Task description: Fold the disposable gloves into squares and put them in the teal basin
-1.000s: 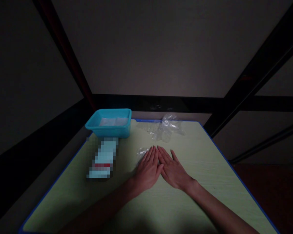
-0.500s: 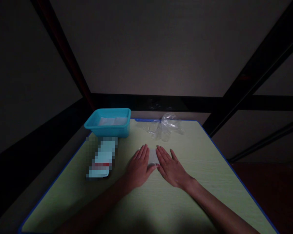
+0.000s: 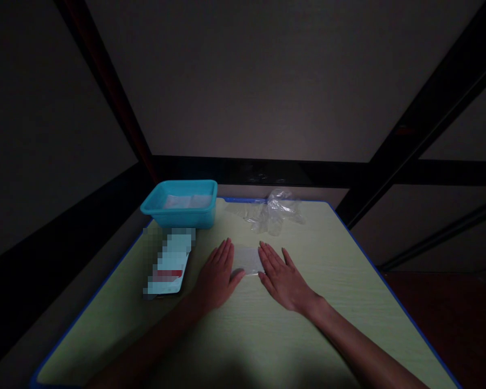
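Flat on the table lies a small, thin whitish translucent sheet, perhaps a little plastic bag; its exact kind is hard to make out. My left hand rests palm down at the sheet's left edge, fingers stretched out and thumb pointing inward. On the sheet's right edge lies my right hand, also flat with its fingers extended. The middle of the sheet shows between the two hands, while its side edges are partly covered by the fingers.
A blue plastic basket with whitish flat pieces inside stands at the table's back left. Before it lies a phone, partly pixelated. Crumpled clear plastic sits at the back. The pale table has a blue edge.
My left hand has slid left, widening the gap between the hands and uncovering more of the sheet. My right hand stays almost where it was.
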{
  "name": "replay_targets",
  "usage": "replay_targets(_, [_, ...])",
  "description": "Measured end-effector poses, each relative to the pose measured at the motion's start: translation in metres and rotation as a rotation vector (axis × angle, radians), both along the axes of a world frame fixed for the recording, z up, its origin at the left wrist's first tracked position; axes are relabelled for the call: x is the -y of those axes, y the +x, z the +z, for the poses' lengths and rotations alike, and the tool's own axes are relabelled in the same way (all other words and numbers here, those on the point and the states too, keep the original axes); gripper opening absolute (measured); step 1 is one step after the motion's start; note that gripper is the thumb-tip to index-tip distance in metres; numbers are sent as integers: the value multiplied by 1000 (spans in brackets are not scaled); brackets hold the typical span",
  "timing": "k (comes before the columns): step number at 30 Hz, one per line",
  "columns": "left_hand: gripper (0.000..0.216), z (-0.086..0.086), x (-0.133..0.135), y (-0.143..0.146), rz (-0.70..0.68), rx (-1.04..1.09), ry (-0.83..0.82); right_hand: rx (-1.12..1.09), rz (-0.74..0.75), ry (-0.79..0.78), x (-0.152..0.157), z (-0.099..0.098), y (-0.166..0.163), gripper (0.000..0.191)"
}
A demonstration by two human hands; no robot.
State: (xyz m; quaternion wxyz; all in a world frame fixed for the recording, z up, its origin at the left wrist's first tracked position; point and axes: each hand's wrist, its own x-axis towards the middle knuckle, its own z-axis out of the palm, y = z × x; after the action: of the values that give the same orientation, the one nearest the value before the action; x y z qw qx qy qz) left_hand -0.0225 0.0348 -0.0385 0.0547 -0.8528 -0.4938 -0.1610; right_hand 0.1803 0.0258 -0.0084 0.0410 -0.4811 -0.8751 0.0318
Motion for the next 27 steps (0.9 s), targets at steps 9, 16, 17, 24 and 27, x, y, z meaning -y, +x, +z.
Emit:
replay_targets(9, [65,1,2,-8,6,109,-41,-50,-29,-59,-1,8,0,56])
replay_targets(16, [75,9,5,-15,-16,163,-86,-146,-70,-69,-2,19,11,54])
replay_targets(17, [76,9,5,-15,-20,172,-92,-155,-71,-65,-3,20,13,53])
replay_targets(24, [56,17,8,-11,-103,165,-91,-301,-73,-93,-10,25,28,44])
replay_targets(27, [44,23,11,-8,-156,139,-87,-362,-94,-108,-13,22,31,44])
